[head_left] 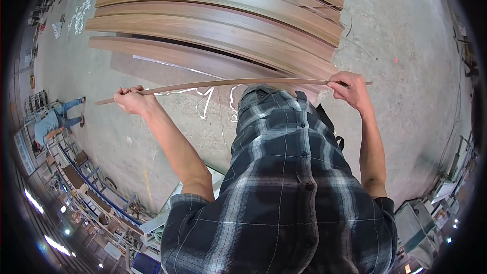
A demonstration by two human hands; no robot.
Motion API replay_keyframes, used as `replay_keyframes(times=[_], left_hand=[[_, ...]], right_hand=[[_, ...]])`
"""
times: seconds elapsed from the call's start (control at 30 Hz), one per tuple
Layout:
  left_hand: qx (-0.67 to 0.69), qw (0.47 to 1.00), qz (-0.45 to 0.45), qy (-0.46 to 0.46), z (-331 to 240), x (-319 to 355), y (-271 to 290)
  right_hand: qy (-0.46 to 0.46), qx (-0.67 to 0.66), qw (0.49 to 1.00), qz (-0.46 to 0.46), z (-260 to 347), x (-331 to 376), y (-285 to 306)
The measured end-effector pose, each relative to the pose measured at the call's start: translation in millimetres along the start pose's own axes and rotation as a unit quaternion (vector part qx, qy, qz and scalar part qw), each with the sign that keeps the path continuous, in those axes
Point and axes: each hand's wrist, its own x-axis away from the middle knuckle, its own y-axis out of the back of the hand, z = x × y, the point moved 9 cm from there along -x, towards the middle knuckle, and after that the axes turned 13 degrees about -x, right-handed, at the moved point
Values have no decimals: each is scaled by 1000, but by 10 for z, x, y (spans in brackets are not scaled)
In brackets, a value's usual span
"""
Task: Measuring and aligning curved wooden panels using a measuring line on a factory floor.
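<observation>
One thin wood strip (233, 83); two hands: left (133, 100), right (350, 89); about six wood-grain boards (213, 30); one other person (53, 120).

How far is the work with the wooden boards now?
Done: several long wood-grain boards lie stacked on the concrete floor. In hand: the left hand and right hand grip one thin wooden strip near its ends, level above the stack. Left: the strip is not yet set down.
</observation>
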Motion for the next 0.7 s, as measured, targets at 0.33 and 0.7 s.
replay_keyframes(times=[0.33, 0.7], left_hand=[[-68, 996, -26, -43, -25, -182, -14], [-51, 999, 7, 15, 125, -215, -140]], right_hand=[[-50, -26, 998, -19, -350, 141, 216], [-172, -62, 982, 41, -855, 282, 227]])
